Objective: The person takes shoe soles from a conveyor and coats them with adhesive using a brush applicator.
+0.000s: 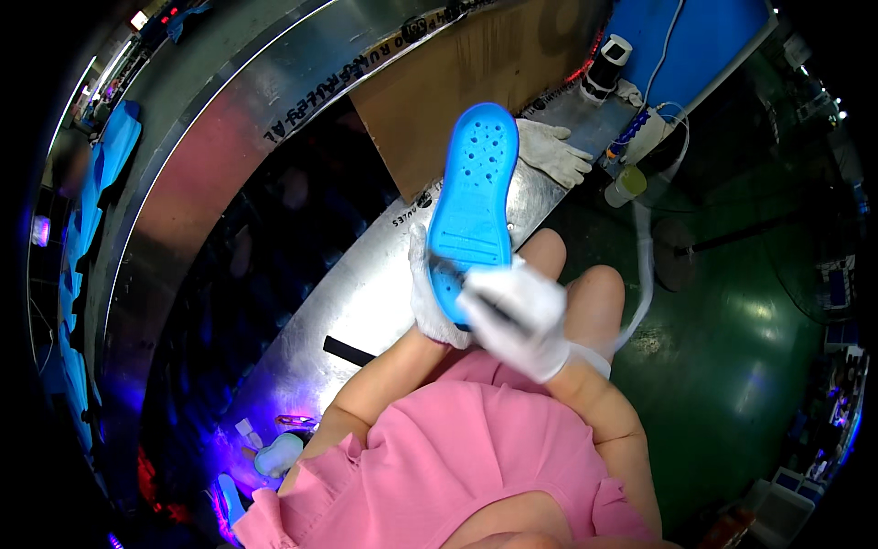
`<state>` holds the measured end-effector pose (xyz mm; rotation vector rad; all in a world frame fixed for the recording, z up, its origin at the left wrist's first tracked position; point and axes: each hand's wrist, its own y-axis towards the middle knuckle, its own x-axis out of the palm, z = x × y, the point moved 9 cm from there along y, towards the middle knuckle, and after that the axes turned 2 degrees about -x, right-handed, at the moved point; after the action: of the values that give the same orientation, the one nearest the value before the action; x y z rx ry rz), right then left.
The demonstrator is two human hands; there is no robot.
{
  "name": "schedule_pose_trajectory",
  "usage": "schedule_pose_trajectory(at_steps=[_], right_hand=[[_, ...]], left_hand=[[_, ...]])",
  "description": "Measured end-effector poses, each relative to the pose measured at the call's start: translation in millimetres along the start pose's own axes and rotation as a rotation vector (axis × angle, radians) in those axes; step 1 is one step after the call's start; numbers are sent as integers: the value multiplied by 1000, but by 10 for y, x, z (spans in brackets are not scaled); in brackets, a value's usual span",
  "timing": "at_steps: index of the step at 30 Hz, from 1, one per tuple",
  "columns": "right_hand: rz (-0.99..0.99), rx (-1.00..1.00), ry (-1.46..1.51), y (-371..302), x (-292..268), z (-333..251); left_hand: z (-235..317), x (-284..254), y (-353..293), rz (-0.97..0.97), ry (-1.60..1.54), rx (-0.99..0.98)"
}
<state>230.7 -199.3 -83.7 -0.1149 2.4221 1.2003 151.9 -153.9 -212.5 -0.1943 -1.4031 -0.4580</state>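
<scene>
1. Head view, centre: a bright-blue, shoe-sole-shaped piece with small holes point(476, 197) stands lengthwise in the frame, its narrower end low.
2. Head view, just below centre: the white-gloved left hand point(426, 297) grips that piece, fingers closed along its left edge and lower end.
3. Head view, right of that: the white-gloved right hand point(523, 316), motion-blurred, has its fingers curled round a dark, slim tool point(444, 266), whose tip overlaps the blue surface; contact cannot be told.
</scene>
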Motion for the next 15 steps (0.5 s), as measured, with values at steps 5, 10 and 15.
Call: schedule_pose_trajectory(at_steps=[5, 10, 15], right_hand=[[115, 453, 288, -60, -78, 377], [-77, 37, 107, -68, 58, -234], [-29, 101, 218, 48, -97, 72]], left_hand=[[223, 52, -14, 191, 213, 120], [335, 210, 97, 13, 148, -31], [335, 463, 177, -87, 138, -267]])
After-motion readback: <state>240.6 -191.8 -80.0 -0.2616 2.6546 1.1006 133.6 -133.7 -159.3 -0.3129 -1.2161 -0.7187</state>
